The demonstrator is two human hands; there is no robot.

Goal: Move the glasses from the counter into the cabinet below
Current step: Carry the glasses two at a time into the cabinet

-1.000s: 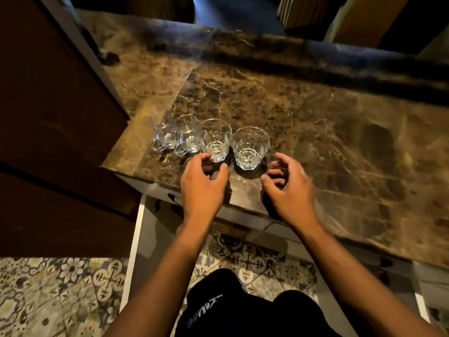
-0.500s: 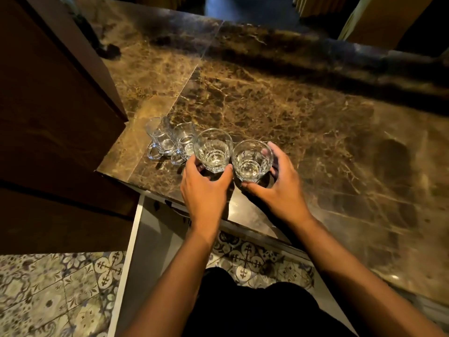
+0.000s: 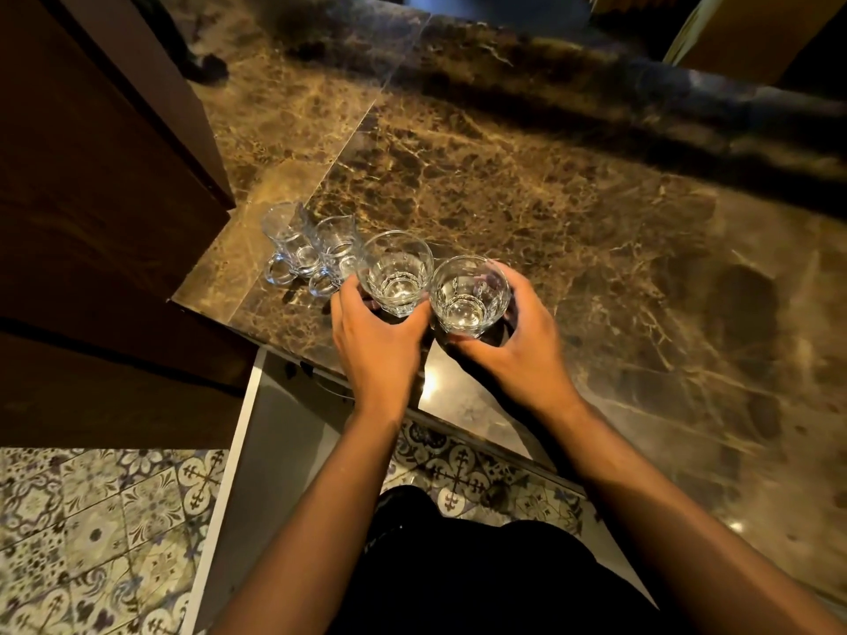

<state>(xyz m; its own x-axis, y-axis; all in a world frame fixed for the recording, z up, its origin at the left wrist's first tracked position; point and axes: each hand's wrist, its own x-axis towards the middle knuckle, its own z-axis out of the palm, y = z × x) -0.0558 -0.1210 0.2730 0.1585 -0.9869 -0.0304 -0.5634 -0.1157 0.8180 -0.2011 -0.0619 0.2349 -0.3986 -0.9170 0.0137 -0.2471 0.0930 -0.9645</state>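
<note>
Brown veined marble counter (image 3: 573,222) fills most of the view, with a dark wooden cabinet side (image 3: 91,199) standing at its left end and a white cabinet door (image 3: 256,451) hanging open below its front edge over a patterned tiled floor (image 3: 91,543). 4 clear glasses stand in 1 row near the front left corner of the counter, all upright with their mouths facing up and their long axes vertical. The left hand (image 3: 376,341) wraps its curled fingers and thumb around the lower body of the clear faceted tumbler on the left (image 3: 396,277). The right hand (image 3: 513,346) grips the clear faceted tumbler on the right (image 3: 470,295), thumb across the near side and fingers around the far side. The 2 tumblers sit just beside each other, rims nearly touching; whether their bases rest on the marble or are lifted cannot be told. Left of them stand 2 small clear handled glass cups (image 3: 311,249), side by side, their round handles pointing toward the counter's front edge, untouched by either hand.
</note>
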